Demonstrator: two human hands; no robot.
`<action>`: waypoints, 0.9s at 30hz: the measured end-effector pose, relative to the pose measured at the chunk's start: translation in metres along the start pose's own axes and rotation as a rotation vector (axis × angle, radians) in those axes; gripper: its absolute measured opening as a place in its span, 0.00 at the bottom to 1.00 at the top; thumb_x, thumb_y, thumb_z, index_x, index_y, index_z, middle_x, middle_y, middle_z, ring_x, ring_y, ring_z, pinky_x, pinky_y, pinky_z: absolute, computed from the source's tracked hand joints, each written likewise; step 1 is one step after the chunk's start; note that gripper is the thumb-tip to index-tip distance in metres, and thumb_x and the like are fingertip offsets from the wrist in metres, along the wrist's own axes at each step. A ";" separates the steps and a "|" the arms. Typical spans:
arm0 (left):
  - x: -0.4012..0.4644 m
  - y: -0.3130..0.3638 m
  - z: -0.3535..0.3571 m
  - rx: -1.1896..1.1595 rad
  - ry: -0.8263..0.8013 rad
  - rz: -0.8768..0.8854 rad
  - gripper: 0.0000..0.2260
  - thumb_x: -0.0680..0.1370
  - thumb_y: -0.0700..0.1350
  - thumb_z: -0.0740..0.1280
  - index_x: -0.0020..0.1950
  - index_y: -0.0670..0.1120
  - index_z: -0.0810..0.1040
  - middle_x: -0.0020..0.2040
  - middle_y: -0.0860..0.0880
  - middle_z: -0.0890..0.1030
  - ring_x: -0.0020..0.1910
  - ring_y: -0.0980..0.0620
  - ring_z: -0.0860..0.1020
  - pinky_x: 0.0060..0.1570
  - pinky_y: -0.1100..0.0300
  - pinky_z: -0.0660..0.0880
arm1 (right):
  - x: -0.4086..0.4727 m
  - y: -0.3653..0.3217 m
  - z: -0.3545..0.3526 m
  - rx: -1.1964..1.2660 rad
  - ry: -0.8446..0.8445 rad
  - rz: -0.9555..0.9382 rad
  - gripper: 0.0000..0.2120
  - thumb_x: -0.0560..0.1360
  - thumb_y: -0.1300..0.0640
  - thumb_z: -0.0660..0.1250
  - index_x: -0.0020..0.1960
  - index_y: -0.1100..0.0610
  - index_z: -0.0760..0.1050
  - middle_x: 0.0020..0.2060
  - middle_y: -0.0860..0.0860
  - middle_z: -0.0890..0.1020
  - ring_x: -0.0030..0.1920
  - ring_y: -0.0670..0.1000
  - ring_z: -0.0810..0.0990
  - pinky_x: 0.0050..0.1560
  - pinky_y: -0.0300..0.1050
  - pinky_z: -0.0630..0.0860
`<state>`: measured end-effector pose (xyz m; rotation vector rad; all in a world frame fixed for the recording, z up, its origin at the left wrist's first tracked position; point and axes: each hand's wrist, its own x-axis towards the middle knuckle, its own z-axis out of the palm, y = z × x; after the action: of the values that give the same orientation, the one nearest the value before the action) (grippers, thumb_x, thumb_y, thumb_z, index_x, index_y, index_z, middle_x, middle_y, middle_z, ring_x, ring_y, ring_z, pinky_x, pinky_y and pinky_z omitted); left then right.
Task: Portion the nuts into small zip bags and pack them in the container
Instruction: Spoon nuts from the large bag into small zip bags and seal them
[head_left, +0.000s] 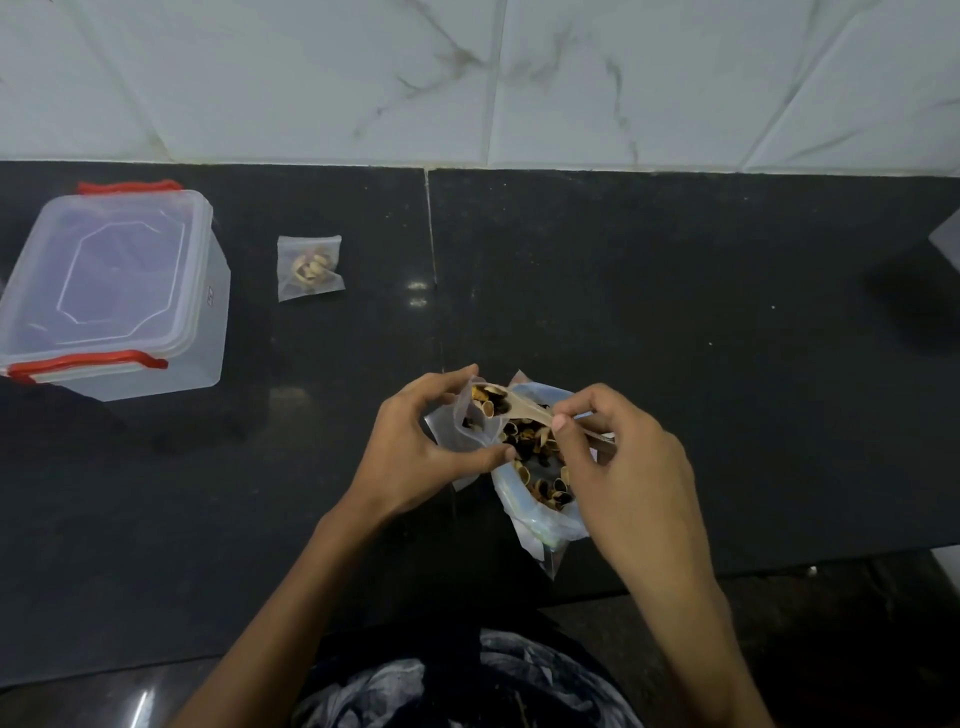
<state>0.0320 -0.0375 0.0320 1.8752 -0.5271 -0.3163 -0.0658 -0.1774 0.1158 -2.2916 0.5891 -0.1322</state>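
My left hand (415, 457) holds a small clear zip bag (460, 431) open by its mouth, just above the counter. My right hand (618, 467) pinches the handle of a pale wooden spoon (524, 408) whose bowl, loaded with nut shells, sits at the small bag's mouth. Beneath the spoon stands a larger clear bag of nuts (540, 483), its top open. One filled small zip bag (310, 267) lies flat on the counter further back left. The clear plastic container (111, 291) with red clips stands at the far left, its lid on.
The black stone counter (675, 322) runs to a white marble-tiled wall (467, 78) at the back. A pale object (948, 239) pokes in at the right edge. The counter's front edge is just below my hands; dark patterned clothing shows at the bottom.
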 end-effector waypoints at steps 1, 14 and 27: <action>0.000 -0.001 0.000 0.000 0.002 -0.003 0.36 0.60 0.55 0.77 0.66 0.48 0.73 0.56 0.58 0.78 0.57 0.66 0.74 0.54 0.79 0.66 | -0.001 0.000 0.001 0.010 -0.001 -0.007 0.03 0.78 0.53 0.62 0.47 0.46 0.73 0.41 0.39 0.77 0.41 0.38 0.76 0.34 0.29 0.70; -0.001 -0.004 -0.003 0.029 0.019 -0.031 0.37 0.58 0.63 0.74 0.65 0.55 0.71 0.57 0.59 0.77 0.56 0.61 0.74 0.53 0.73 0.70 | -0.004 0.016 -0.017 0.084 0.164 0.036 0.03 0.77 0.54 0.63 0.47 0.47 0.75 0.40 0.38 0.77 0.40 0.33 0.76 0.35 0.24 0.71; -0.006 -0.016 0.005 -0.069 -0.110 -0.185 0.34 0.60 0.50 0.77 0.64 0.49 0.71 0.56 0.51 0.78 0.44 0.56 0.82 0.43 0.60 0.81 | 0.002 0.035 0.003 -0.464 -0.150 0.175 0.08 0.79 0.58 0.60 0.56 0.54 0.75 0.46 0.51 0.80 0.43 0.48 0.77 0.41 0.40 0.73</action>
<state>0.0283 -0.0337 0.0152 1.8498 -0.4112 -0.5558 -0.0763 -0.1978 0.0888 -2.6456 0.8023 0.2876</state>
